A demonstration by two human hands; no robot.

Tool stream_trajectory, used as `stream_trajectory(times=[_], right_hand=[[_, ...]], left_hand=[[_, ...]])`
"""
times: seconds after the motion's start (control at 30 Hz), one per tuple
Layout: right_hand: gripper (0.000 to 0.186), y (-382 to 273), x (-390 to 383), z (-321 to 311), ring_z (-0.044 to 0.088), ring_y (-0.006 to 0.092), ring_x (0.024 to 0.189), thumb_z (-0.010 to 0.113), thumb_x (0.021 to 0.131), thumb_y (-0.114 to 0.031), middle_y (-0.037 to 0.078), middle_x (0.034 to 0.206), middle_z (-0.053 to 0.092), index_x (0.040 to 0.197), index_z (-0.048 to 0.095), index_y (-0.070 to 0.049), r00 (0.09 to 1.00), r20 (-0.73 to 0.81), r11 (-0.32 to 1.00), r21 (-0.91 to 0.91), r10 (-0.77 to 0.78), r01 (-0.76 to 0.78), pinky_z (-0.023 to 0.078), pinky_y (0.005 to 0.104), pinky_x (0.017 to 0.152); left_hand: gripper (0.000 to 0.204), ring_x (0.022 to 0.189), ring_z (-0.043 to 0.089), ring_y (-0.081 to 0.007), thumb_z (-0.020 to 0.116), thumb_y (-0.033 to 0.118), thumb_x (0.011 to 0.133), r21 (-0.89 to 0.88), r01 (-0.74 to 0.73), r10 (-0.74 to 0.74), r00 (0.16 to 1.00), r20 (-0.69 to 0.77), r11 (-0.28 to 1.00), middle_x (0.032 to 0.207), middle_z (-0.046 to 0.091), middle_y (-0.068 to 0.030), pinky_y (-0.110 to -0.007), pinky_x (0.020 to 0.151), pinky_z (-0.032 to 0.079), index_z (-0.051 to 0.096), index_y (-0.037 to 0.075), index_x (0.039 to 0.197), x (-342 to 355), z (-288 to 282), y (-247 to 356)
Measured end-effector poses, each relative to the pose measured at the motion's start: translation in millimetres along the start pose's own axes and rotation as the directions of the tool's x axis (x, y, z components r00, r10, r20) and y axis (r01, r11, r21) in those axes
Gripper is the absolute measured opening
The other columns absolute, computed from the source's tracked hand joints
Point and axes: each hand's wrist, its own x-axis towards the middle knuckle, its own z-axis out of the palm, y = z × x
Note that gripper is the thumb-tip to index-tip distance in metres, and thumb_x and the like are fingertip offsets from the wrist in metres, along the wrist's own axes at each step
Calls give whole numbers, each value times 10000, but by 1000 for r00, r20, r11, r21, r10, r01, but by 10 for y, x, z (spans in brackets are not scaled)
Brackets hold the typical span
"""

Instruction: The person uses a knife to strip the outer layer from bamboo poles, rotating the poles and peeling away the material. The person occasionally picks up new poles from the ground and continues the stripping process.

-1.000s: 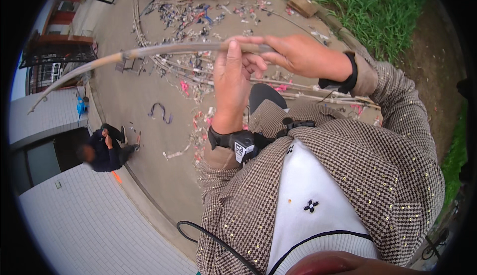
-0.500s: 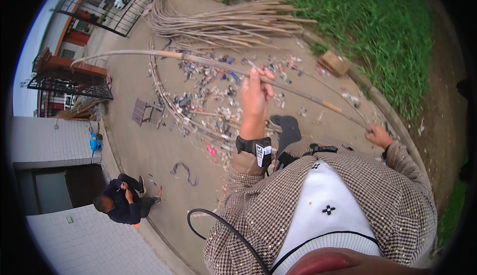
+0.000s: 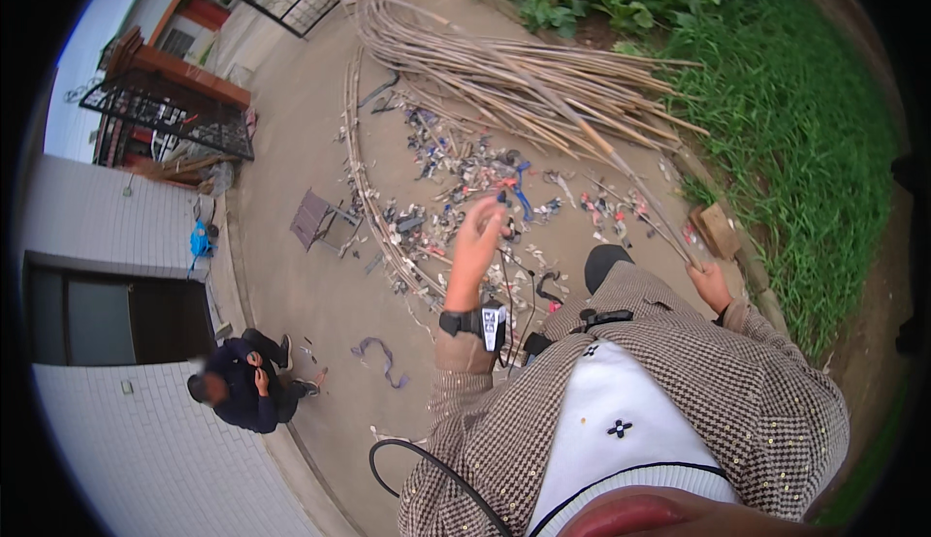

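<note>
Far left there's a white brick wall (image 3: 126,426) with a dark doorway (image 3: 165,319) in it, and some bright blue thing (image 3: 201,242) sitting up against the wall. Next over, a person in dark clothes (image 3: 242,382) is hunched down with both hands close together. Then a small brown stool (image 3: 312,219), a twisty purplish strip (image 3: 387,358) on the ground, and a few long bent rods (image 3: 357,149) curving down beside a mess of colored scraps (image 3: 456,171).

The left-hand grip (image 3: 477,235) is up over those scraps, fingers half curled and well apart from the pole. There's a dark bit by the fingertips, but I honestly can't tell if it's pinched.

Behind that is a big heap of thin poles (image 3: 485,72). The long pole (image 3: 621,162) slants across in front of it, running down to the right-hand grip (image 3: 713,287), which is closed around its near end. A tan block (image 3: 718,232) sits just beyond that hand, then tall grass (image 3: 824,149) on the far right.
</note>
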Motion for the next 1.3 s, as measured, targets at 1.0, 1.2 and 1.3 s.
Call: stream_trajectory(times=[1.0,1.2,1.3], right_hand=[[243,-2031,3511,3252,576,132,579,556,880,-248,56,712,603,938,605,-18,-116,939,609,-112,323,785,458,261,501],[225,-2016,3174,3227,584,154,579,560,869,-213,79,701,610,956,627,-17,-32,908,550,-224,417,805,468,271,501],[190,-2094,3102,3471,557,152,524,559,860,-212,67,652,580,875,611,-30,93,951,520,-241,294,820,455,283,458]], left_hand=[[303,741,580,-126,574,153,875,-693,87,-637,-326,-699,716,878,628,-69,-262,680,471,554,-19,1124,-2253,2734,-334],[327,774,604,-154,576,195,876,-741,-28,-692,-382,-612,671,912,646,-97,-281,707,477,567,-6,1133,-2634,3853,-521],[350,787,613,-172,577,205,873,-722,-29,-661,-428,-616,692,929,651,-115,-298,724,486,567,-21,1140,-3038,4265,-673]])
